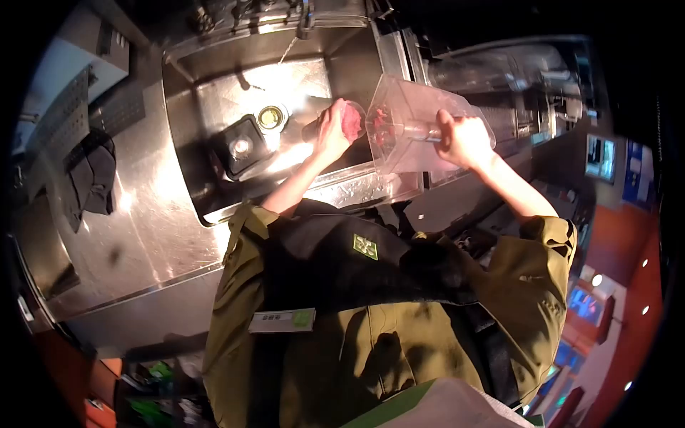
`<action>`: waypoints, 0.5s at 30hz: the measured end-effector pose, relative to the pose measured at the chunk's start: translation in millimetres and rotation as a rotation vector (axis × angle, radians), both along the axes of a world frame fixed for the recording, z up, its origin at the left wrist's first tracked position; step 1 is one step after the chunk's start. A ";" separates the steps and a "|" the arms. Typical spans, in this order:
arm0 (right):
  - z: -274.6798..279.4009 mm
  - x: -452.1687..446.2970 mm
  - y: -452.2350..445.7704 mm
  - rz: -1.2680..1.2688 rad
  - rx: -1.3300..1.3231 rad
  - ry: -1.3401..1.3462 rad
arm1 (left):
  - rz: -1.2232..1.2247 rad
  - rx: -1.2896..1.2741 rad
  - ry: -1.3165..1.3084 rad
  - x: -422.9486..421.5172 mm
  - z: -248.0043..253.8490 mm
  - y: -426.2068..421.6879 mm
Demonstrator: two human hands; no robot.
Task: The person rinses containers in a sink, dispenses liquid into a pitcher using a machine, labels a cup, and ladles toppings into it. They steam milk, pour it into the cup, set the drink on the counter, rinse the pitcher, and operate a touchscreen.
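Observation:
Over the right part of a steel sink point(191, 132), my left hand point(332, 134) is wrapped round a clear cup point(314, 127) tilted sideways, with a pink-red mass point(350, 121) at its mouth. My right hand point(462, 141) grips the handle inside or across a large clear container point(410, 96), which is also tipped on its side. Its wide end faces the cup, and red bits point(382, 123) cling near that end. Whether cup and container touch is hard to tell.
A black square container point(246, 146) and a round drain point(271, 118) are in the sink. A faucet point(305, 21) stands at its back edge. Dark cloth point(93, 175) lies on the steel counter point(143, 235) at left.

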State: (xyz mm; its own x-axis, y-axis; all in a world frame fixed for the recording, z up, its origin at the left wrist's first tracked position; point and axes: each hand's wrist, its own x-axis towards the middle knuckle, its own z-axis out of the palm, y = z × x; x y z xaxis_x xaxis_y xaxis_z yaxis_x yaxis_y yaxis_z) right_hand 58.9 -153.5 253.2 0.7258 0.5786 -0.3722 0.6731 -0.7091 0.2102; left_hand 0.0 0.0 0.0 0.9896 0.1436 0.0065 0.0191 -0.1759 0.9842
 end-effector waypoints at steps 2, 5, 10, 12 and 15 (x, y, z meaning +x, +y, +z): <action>11.4 -10.9 -5.0 0.125 -0.012 0.000 | 0.086 0.109 -0.071 -22.3 2.0 -32.6; -21.7 13.8 50.6 0.256 -0.032 -0.129 | 0.043 0.118 -0.082 28.0 -34.1 -1.1; -24.8 9.5 71.0 0.421 -0.127 -0.094 | 0.079 0.154 0.006 12.8 -26.2 -11.0; -25.0 2.1 82.6 0.429 -0.142 -0.114 | 0.031 0.194 0.098 14.4 -22.3 -2.7; -32.2 11.6 91.3 0.436 -0.125 -0.099 | 0.041 0.209 0.117 18.9 -15.5 -2.3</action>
